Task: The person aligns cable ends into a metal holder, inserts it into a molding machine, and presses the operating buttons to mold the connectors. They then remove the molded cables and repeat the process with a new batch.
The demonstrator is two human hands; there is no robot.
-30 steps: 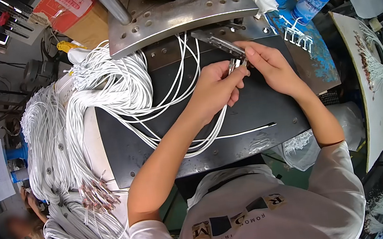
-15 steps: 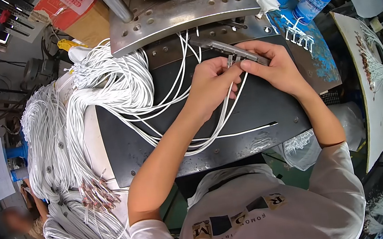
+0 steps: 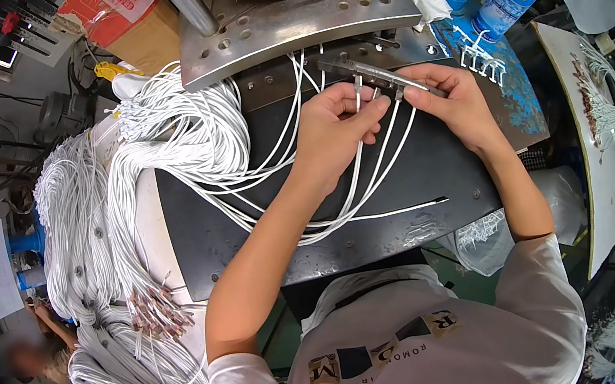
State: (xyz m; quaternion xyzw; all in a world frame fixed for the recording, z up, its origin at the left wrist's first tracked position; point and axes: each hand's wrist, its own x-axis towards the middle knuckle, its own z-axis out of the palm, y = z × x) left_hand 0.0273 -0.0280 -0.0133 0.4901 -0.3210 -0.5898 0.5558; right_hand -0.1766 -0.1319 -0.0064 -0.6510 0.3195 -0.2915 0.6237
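A long dark metal bar [image 3: 377, 74] is held up over the black work surface [image 3: 270, 263]. Around its right end are the fingers of my right hand [image 3: 451, 99], thumb on the near side. My left hand [image 3: 338, 130] pinches a white cable with a metal end against the bar's left part. White cables [image 3: 389, 162] hang from the bar and curve left across the surface. One loose cable [image 3: 396, 213] with a dark tip lies nearer to me.
A steel press plate [image 3: 294, 34] stands just beyond my hands. Large bundles of white cable [image 3: 190, 130] lie at the left. A spray can [image 3: 506, 2] and white plastic pieces [image 3: 483, 64] are at the right. A person [image 3: 45, 355] is at the far left.
The bar has levelled out and shifted a little right in my right hand. My left hand has moved slightly left along it, and the cables hanging from it now show more spread out.
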